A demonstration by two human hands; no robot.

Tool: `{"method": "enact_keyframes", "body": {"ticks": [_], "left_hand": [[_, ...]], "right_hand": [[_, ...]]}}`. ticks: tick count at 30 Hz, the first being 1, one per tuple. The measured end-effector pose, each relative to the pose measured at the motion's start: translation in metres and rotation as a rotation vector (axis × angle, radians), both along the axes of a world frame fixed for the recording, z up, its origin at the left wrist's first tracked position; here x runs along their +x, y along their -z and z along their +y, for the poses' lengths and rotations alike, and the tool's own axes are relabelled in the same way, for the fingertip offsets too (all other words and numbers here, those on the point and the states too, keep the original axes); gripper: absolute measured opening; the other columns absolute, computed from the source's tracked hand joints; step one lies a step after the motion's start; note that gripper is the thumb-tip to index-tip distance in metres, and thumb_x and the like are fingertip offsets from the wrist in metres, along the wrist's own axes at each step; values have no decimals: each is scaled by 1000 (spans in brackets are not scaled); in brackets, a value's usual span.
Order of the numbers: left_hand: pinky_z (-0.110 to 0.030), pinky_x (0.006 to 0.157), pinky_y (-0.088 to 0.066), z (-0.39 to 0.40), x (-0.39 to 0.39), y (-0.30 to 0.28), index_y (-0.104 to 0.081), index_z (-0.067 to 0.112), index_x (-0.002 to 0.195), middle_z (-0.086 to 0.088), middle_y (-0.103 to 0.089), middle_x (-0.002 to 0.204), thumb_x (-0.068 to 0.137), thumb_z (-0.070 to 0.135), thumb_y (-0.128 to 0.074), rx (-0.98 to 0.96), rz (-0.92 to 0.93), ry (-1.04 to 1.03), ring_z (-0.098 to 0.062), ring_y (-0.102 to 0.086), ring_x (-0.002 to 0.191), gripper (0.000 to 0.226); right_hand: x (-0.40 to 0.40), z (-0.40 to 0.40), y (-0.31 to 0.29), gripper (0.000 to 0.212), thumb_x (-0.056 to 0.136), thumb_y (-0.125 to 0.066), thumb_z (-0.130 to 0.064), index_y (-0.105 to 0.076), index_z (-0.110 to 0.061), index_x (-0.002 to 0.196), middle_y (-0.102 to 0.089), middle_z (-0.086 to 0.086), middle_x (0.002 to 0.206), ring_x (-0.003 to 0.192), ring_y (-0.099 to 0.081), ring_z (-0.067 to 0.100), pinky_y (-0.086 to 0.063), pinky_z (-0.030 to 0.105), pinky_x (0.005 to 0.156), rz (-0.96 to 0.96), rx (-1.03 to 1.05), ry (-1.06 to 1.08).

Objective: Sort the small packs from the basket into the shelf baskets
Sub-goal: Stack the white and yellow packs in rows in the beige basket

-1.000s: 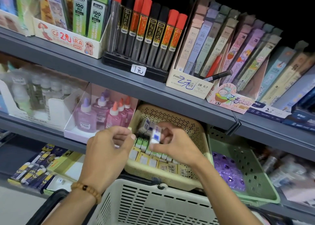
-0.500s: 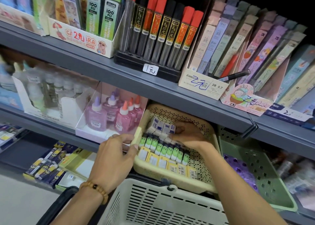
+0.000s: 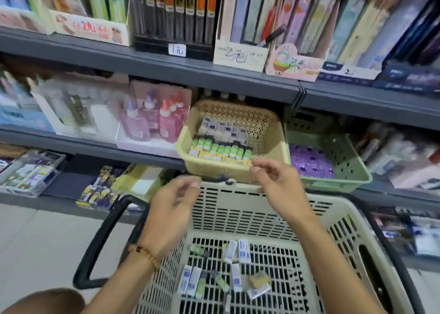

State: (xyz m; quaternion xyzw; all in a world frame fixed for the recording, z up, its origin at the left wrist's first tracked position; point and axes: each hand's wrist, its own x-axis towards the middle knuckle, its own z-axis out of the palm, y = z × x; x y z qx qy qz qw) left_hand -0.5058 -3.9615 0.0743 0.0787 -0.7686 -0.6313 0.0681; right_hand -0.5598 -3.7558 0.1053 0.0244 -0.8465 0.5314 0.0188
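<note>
Two bare hands hover over the far rim of the shopping basket (image 3: 238,209), both holding nothing. Left side: glue bottles (image 3: 152,118) in a white tray on the middle shelf. Left hand (image 3: 173,201), bead bracelet (image 3: 146,256) on the wrist, fingers loosely curled, thumb and forefinger near each other but pinching nothing. Beige shelf basket (image 3: 262,132) sits just behind the hands, with white, green and yellow small packs lined in rows along its left part. Right hand (image 3: 278,182) in front of that basket's front edge, fingers relaxed and slightly spread. Small packs (image 3: 214,275) lie scattered loose on the shopping basket's floor below the wrists. Green shelf basket (image 3: 345,166) stands right of the beige one, touching it, purple items inside.
</note>
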Motion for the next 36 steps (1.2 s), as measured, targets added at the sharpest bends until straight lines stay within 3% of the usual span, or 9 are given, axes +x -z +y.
{"method": "enact_keyframes", "body": {"ticks": [4,7,11,16,19,23,27,31,36], "left_hand": [[-26,95,-49,19,10,32,-65,26,104,15,-65,103,92,25,-61,-220,-218,248,-6,-61,102,12],[-26,95,-46,29,6,64,-58,23,120,3,-60,120,89,28,-66,-497,-383,444,-15,-58,111,33],[-31,97,-44,40,3,116,-31,25,146,-8,-42,135,81,33,-73,-838,-580,698,-24,-48,119,78],[-49,116,-24,34,10,173,-3,27,152,-7,-9,159,68,50,-77,-1279,-584,882,-35,-8,144,114],[-49,113,-26,35,16,189,-6,23,151,-7,-14,156,64,63,-74,-1341,-554,801,-37,-7,141,117],[-40,109,-34,36,19,193,-29,24,143,-3,-27,148,70,47,-76,-1267,-360,808,-28,-17,134,90],[-43,100,-45,36,26,192,-16,30,146,-6,-16,150,69,52,-76,-1304,-359,707,-31,-18,138,100],[-41,91,-53,41,42,195,1,28,147,-18,-29,144,73,60,-68,-1375,-536,598,-38,-38,131,106],[-28,83,-44,44,40,197,-27,25,129,-8,-45,118,77,41,-73,-1181,-600,519,-28,-46,113,71]], "right_hand": [[25,24,56,14,94,-59,-12,-70,-14,102,-68,-3,88,85,-63,13,-50,21,81,-146,129,57],[32,39,98,11,93,-60,-11,-70,-8,96,-70,5,92,86,-64,18,-44,7,70,-307,309,-74],[28,41,147,50,93,-61,-32,-50,-14,139,-52,14,140,128,-49,28,-41,35,104,-568,590,-371],[20,30,192,85,86,-58,-62,-20,-31,154,-18,14,160,142,-30,34,-33,42,111,-552,841,-572],[25,15,210,83,87,-45,-71,-15,-33,154,-6,14,162,134,-42,39,-42,45,100,-483,970,-560],[28,16,217,75,86,-53,-60,-27,-26,147,-19,15,152,106,-59,33,-52,37,74,-374,991,-555],[27,43,218,66,84,-60,-48,-32,-29,141,-31,11,139,110,-53,32,-49,39,79,-298,970,-639],[34,47,223,78,84,-49,-71,-25,-32,146,-28,11,139,105,-55,31,-48,37,75,-332,977,-559],[35,43,226,58,90,-63,-47,-41,-23,138,-31,10,133,94,-55,25,-50,34,79,-385,759,-454]]}}
